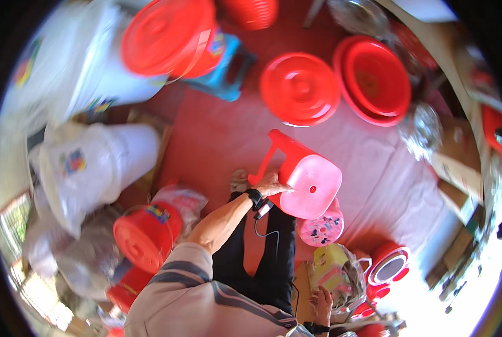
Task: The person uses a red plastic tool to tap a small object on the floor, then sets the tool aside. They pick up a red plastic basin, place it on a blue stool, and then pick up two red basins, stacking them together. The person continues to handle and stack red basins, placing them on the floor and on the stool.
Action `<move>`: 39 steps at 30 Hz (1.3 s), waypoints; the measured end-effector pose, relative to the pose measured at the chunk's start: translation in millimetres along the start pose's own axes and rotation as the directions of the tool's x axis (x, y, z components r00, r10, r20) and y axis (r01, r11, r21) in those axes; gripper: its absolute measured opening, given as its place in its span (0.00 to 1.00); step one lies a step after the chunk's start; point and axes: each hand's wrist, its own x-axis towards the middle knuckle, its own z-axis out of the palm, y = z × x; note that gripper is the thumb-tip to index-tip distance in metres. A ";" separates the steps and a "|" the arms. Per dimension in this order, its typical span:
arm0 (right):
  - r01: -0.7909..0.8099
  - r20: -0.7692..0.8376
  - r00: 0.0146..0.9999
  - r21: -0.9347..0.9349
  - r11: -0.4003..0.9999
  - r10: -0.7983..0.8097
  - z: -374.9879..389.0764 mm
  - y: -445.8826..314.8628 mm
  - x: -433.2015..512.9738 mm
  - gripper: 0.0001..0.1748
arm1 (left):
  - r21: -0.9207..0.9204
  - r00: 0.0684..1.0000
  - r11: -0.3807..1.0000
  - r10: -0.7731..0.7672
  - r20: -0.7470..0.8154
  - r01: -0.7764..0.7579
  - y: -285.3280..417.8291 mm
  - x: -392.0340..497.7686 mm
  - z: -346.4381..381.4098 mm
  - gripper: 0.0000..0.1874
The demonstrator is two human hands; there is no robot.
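My left hand (272, 185) is shut on a red plastic stool (312, 185), held tilted in front of my legs with its seat facing up toward me and its legs pointing away. A black band and a small device with a cable are at that wrist. Beneath the stool's near edge stands a pink round stool (321, 231) with a printed top. My right hand (321, 298) hangs low at my side, fingers loosely apart, with nothing seen in it. It is beside a yellow item wrapped in clear plastic (333, 263); whether they touch, I cannot tell.
Ahead are a round red lid (301, 88), nested red basins (371, 82) and a lidded red bucket (171, 38) above a blue stool (217, 86). White wrapped buckets (103, 156) and another red bucket (148, 236) stand left. Cardboard boxes (457, 160) line the right.
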 end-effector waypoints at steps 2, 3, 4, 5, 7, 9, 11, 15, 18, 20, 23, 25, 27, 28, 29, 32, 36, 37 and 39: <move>0.068 0.040 0.997 -0.060 0.996 -0.066 1.2 -8.6 8.4 0.21 | -0.084 0.975 0.991 0.082 -0.207 -0.101 -31.8 -31.0 -24.6 0.50; 0.061 -0.012 0.998 -0.116 0.991 -0.063 2.5 -11.6 8.2 0.21 | -0.135 0.945 0.977 0.120 -0.306 -0.168 -49.1 -43.4 -38.4 0.54; 0.089 -0.002 0.996 -0.175 0.980 -0.090 4.4 -16.6 8.6 0.21 | -0.414 0.996 0.910 -0.009 -0.087 -0.028 -70.4 -54.0 -62.7 0.51; 0.139 0.014 0.990 -0.180 0.974 -0.139 7.3 -19.6 5.9 0.21 | -0.346 0.968 0.935 -0.150 -0.202 0.073 -89.4 -63.2 -78.1 0.42; 0.197 0.064 0.980 -0.224 0.954 -0.188 16.1 -28.0 0.7 0.21 | -0.628 0.940 0.741 -0.337 -0.042 0.238 -131.5 -77.7 -114.1 0.28; 0.230 0.077 0.973 -0.256 0.939 -0.217 29.1 -31.0 -7.4 0.21 | -0.768 0.943 0.616 -0.330 -0.051 0.174 -174.4 -93.7 -151.8 0.44; 0.257 0.105 0.966 -0.263 0.930 -0.237 46.3 -32.0 -11.6 0.21 | -0.852 0.919 0.500 -0.390 -0.064 0.153 -210.7 -102.3 -184.6 0.46; 0.245 0.126 0.968 -0.266 0.932 -0.218 73.5 -29.2 -23.4 0.21 | -0.966 0.892 0.260 -0.439 -0.111 0.008 -264.0 -111.9 -231.4 0.42; 0.238 0.125 0.970 -0.330 0.913 -0.208 87.0 -27.0 -30.6 0.21 | -0.962 0.889 0.262 -0.422 -0.179 -0.070 -291.0 -112.3 -255.1 0.44; 0.236 0.117 0.971 -0.365 0.900 -0.207 93.1 -27.4 -30.8 0.22 | -0.964 0.850 0.244 -0.482 -0.213 -0.103 -301.7 -105.1 -265.2 0.42; 0.220 0.096 0.976 -0.402 0.889 -0.198 95.8 -29.7 -31.5 0.22 | -0.956 0.859 0.262 -0.451 -0.243 -0.132 -313.6 -95.3 -278.5 0.39; 0.170 0.033 0.984 -0.447 0.878 -0.174 96.6 -33.0 -29.5 0.23 | -0.958 0.870 0.214 -0.415 -0.267 -0.192 -320.1 -85.7 -283.5 0.31; 0.207 0.070 0.978 -0.451 0.868 -0.197 100.2 -35.6 -24.1 0.23 | -0.950 0.881 0.191 -0.363 -0.303 -0.248 -329.1 -73.2 -287.4 0.27; 0.201 0.061 0.979 -0.461 0.864 -0.195 102.4 -37.3 -20.8 0.23 | -0.942 0.879 0.181 -0.347 -0.328 -0.281 -334.6 -65.7 -285.5 0.25; 0.165 0.014 0.983 -0.496 0.852 -0.181 105.1 -39.0 -16.7 0.23 | -0.940 0.859 0.194 -0.387 -0.336 -0.280 -341.4 -57.3 -283.9 0.26; 0.163 0.021 0.984 -0.485 0.859 -0.175 116.8 -40.6 -1.8 0.22 | -0.932 0.817 0.207 -0.449 -0.362 -0.298 -365.5 -34.8 -272.5 0.31; 0.144 0.007 0.987 -0.491 0.859 -0.162 129.0 -35.6 6.4 0.21 | -0.943 0.810 0.169 -0.482 -0.333 -0.287 -391.2 -27.8 -261.1 0.35; 0.164 0.037 0.985 -0.494 0.854 -0.168 131.3 -34.9 6.9 0.22 | -0.945 0.825 0.155 -0.462 -0.326 -0.286 -392.6 -29.3 -262.1 0.36; 0.152 0.037 0.987 -0.519 0.841 -0.156 136.0 -33.6 6.2 0.22 | -0.938 0.827 0.247 -0.452 -0.335 -0.245 -387.2 -33.5 -267.1 0.37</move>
